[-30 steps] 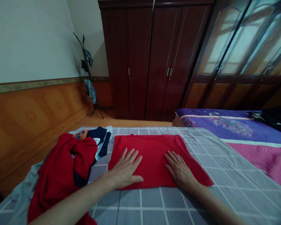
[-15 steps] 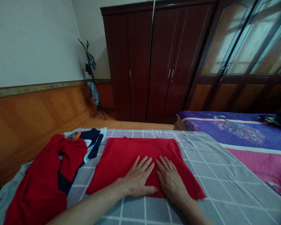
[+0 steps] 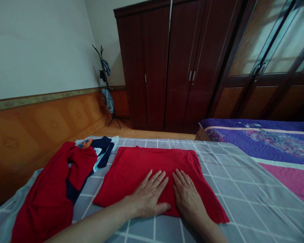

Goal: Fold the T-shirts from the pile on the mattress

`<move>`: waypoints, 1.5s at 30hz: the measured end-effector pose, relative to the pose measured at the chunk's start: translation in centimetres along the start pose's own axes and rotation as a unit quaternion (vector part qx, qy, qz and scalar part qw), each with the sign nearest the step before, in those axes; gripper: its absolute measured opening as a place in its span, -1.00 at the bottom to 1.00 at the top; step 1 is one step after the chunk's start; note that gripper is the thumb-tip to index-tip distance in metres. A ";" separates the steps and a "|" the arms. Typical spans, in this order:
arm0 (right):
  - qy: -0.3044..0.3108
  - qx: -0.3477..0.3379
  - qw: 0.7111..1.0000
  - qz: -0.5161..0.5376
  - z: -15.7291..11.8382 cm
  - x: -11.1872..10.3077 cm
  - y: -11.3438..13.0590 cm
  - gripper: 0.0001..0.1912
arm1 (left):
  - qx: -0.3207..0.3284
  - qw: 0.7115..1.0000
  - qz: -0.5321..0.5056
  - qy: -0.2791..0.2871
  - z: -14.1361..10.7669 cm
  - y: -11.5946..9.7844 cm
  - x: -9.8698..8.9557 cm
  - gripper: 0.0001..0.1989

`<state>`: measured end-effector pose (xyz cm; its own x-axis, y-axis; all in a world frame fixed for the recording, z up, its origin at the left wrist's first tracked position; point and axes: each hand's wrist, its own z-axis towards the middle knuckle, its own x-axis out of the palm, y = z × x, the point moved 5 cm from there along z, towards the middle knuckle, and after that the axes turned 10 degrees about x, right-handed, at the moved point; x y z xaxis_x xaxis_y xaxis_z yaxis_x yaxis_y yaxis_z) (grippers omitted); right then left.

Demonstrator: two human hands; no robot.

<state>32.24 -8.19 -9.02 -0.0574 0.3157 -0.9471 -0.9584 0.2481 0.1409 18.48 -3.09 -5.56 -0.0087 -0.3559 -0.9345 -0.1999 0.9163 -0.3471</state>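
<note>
A red shirt [image 3: 157, 158] lies spread on the grey checked bed sheet [image 3: 233, 189], its narrower edge away from me and its wide edge close by. My left hand [image 3: 150, 194] rests flat on its near middle, fingers spread and thumb pointing right. Just to the right, my right hand [image 3: 188, 195] also lies palm down on the red cloth, fingers stretched forward. Neither hand grips anything. The palms' undersides are hidden against the fabric.
Left of the shirt is a heap of clothes [image 3: 48, 192], mostly red with dark blue and white pieces. A second bed with a purple and pink cover [image 3: 258, 138] stands at the right. Behind are a dark wardrobe [image 3: 147, 67] and a coat stand [image 3: 105, 74].
The camera view has turned slightly left, so the room sits farther right. My hands stay flat on the shirt, with the right hand slightly farther from the left.
</note>
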 end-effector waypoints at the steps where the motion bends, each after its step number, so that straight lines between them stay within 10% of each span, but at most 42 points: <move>1: -0.002 -0.001 1.000 -0.001 0.0 0.0 0.0 -0.49 | -0.010 1.000 0.006 0.002 -0.6 0.2 -0.1 -0.22; 12: -0.040 -0.005 0.998 -0.037 0.0 0.3 0.2 -0.51 | -0.149 0.985 0.079 -0.031 -9.5 5.8 -1.5 -0.32; 18: -0.068 -0.029 0.996 -0.052 0.0 1.0 -0.1 -0.52 | -0.047 0.993 0.083 -0.070 0.4 2.6 -2.9 -0.38; 22: -0.078 -0.034 0.996 -0.042 0.0 1.3 -0.5 -0.53 | -0.042 0.997 0.048 -0.036 5.9 4.3 -1.2 -0.34; 30: -0.078 -0.019 0.996 -0.031 -0.1 1.5 -0.4 -0.53 | -0.216 0.968 0.102 -0.078 -1.2 14.0 -4.8 -0.34; 39: -0.118 -0.076 0.989 -0.046 -0.2 2.3 -1.1 -0.53 | -0.025 0.995 0.014 -0.101 9.0 6.0 -1.9 -0.27; 45: -0.135 -0.083 0.986 -0.052 -0.3 2.4 -1.2 -0.54 | -0.107 0.990 0.044 -0.083 5.4 11.7 -2.8 -0.27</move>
<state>33.17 -8.02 -11.51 0.0991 0.5342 -0.8395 -0.9889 0.1466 -0.0235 21.45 9.65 -7.42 0.1219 -0.2259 -0.9665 -0.4088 0.8759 -0.2563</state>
